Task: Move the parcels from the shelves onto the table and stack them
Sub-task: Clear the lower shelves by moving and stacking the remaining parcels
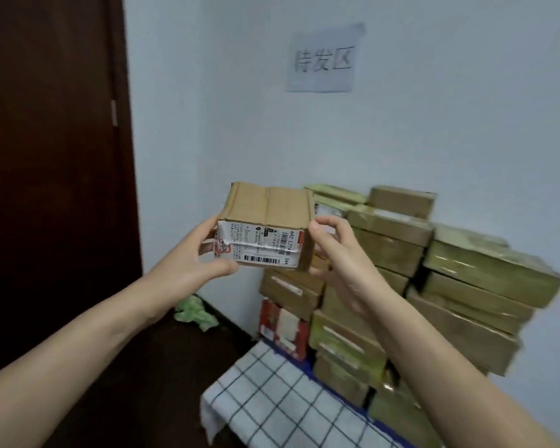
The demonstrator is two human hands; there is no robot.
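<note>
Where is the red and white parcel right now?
In the head view the red and white parcel sits low at the stack's left end, on the checked cloth, under brown parcels.

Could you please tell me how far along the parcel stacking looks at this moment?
Done: many parcels already sit stacked against the wall on the checked tablecloth. In hand: the left hand and right hand hold one cardboard box with a shipping label, raised beside the stack and not yet set down. Left: placing this box. The shelves are out of view, so what remains there cannot be told.
</note>
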